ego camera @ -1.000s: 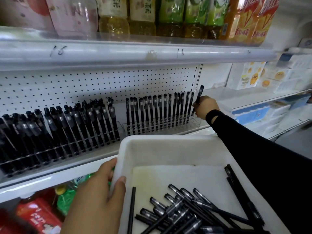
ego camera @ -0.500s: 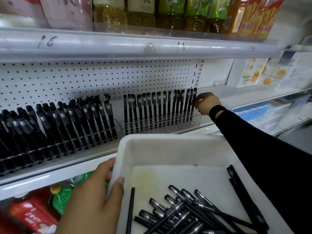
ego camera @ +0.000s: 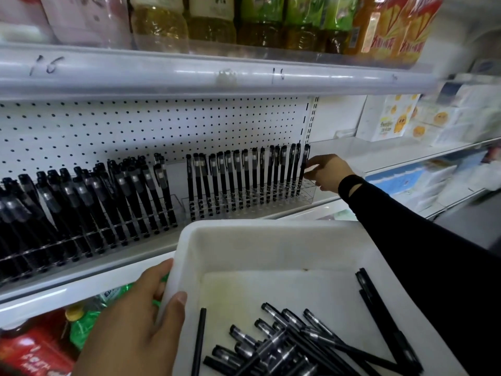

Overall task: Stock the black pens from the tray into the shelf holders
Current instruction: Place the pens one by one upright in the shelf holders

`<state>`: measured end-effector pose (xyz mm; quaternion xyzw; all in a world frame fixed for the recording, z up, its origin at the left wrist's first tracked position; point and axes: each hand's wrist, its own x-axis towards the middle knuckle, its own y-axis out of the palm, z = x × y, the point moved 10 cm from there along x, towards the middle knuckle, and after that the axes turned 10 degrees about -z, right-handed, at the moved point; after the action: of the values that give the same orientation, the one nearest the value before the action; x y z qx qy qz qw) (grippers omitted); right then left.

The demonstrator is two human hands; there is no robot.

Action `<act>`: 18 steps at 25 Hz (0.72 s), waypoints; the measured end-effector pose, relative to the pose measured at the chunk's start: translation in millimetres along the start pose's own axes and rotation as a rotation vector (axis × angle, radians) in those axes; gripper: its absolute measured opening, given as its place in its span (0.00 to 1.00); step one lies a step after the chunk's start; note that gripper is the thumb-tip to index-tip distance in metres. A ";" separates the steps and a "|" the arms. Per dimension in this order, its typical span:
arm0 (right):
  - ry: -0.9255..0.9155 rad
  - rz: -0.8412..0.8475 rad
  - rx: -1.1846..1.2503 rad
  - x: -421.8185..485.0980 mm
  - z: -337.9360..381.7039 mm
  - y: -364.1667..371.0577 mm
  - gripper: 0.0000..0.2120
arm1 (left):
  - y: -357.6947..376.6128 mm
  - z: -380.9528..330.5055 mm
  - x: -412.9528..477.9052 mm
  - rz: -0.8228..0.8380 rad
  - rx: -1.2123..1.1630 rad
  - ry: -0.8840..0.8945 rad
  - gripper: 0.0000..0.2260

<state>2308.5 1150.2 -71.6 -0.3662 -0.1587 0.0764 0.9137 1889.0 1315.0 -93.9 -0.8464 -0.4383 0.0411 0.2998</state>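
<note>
pens (ego camera: 284,346) black | tray (ego camera: 271,226) white | pegboard (ego camera: 135,126) white, black-dotted | sleeve (ego camera: 406,240) black

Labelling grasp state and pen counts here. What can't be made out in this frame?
Head view only.
right hand on the rightmost pen: pinching or just touching, fingertips blurred.
loose pens in the tray: count unknown, pile overlaps and the bottom edge cuts it.
left hand: fingers mostly hidden behind the tray wall.
far-left pens: cut by the left edge, dark and overlapping.
packets at right: print blurred.

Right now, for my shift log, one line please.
left hand: grips white plastic tray | right hand: touches rightmost black pen in clear shelf holder
</note>
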 end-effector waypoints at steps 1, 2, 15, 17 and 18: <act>-0.013 -0.008 0.041 -0.9 3.4 -1.0 0.08 | 1.0 1.5 0.4 0.007 0.000 -0.006 0.18; -0.023 -0.016 0.072 -1.0 7.0 -2.1 0.08 | 1.3 2.1 0.5 0.008 0.003 -0.008 0.18; -0.505 0.013 -0.115 -151.9 115.9 -56.0 0.09 | -3.1 0.5 -0.8 -0.009 0.014 0.001 0.17; -0.583 0.390 -0.215 -216.0 118.2 -12.4 0.06 | -4.6 -1.6 -3.6 -0.010 0.019 0.003 0.17; -0.623 0.553 -0.320 -248.2 111.6 10.2 0.02 | -4.5 -3.1 -4.8 -0.006 0.027 0.008 0.17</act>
<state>2036.9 1166.0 -60.7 -0.4913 -0.3322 0.3989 0.6994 1883.8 1311.9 -89.9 -0.8412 -0.4389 0.0429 0.3129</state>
